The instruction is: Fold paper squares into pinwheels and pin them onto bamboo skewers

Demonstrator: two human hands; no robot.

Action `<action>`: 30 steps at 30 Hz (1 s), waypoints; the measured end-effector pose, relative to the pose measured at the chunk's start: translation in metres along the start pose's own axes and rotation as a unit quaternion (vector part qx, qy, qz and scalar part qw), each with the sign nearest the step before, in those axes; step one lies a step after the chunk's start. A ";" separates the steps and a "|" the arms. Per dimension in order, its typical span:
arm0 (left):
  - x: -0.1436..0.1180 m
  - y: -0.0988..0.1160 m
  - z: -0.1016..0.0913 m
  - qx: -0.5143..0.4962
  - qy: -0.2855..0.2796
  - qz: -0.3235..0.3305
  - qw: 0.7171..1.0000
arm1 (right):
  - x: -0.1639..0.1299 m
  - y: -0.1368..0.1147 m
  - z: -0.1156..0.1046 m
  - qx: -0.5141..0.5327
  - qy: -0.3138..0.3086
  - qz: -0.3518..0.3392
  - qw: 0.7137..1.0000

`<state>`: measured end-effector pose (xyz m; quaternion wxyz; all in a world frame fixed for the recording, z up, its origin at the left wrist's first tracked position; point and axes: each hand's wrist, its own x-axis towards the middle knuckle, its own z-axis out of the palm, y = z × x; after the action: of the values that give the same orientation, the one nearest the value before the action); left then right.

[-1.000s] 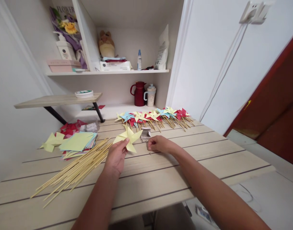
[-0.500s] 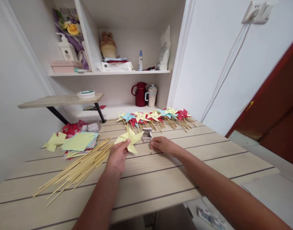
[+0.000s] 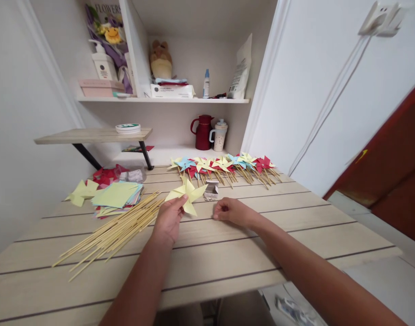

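My left hand (image 3: 169, 219) pinches a pale yellow paper pinwheel (image 3: 193, 194) near its middle, thumb on top, just above the table. The pinwheel has no stick on it that I can see. To its right, my right hand (image 3: 231, 212) rests low at the tabletop with its fingers pinched together. Whatever is between those fingertips is too small or hidden to name. Just behind that hand stands a small open box (image 3: 212, 189), with tiny pieces at its front edge. Thin wooden sticks (image 3: 115, 228) lie in a loose bundle left of my left hand.
Finished pinwheels on sticks (image 3: 224, 165) lie in a row along the back. A stack of coloured paper squares (image 3: 117, 194) and another yellow folded paper (image 3: 81, 192) are at the left. A small raised shelf (image 3: 92, 135) stands behind them. A red jug (image 3: 203, 133) and a cup (image 3: 220, 136) stand further back.
My right hand has come slightly nearer, away from the small box, to where a tiny piece lay on the table. My left hand still holds the pinwheel. The view has shifted slightly.
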<state>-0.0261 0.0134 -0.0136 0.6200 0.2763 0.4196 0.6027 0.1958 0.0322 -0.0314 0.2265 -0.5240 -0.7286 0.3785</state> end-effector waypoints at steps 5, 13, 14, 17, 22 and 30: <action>0.001 0.000 -0.001 -0.003 0.007 -0.004 1.000 | 0.001 0.004 0.000 0.021 -0.017 -0.010 1.000; 0.003 -0.003 -0.004 0.002 0.008 -0.007 1.000 | -0.002 0.010 -0.005 0.016 -0.010 -0.028 0.999; 0.003 -0.003 -0.004 0.003 0.008 -0.007 1.000 | -0.003 0.010 -0.006 0.017 -0.006 -0.029 0.999; 0.002 -0.002 -0.004 0.004 0.007 -0.009 1.000 | -0.003 0.010 -0.006 0.017 0.004 -0.027 0.999; 0.002 -0.001 -0.002 0.001 0.007 -0.008 1.000 | -0.001 0.016 -0.005 0.020 0.008 -0.025 0.999; 0.005 -0.003 -0.005 0.015 0.005 -0.009 1.000 | -0.003 0.017 -0.006 0.090 0.010 -0.033 0.995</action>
<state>-0.0294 0.0172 -0.0196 0.6192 0.2788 0.4341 0.5919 0.2115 0.0340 -0.0408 0.2924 -0.4811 -0.7062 0.4294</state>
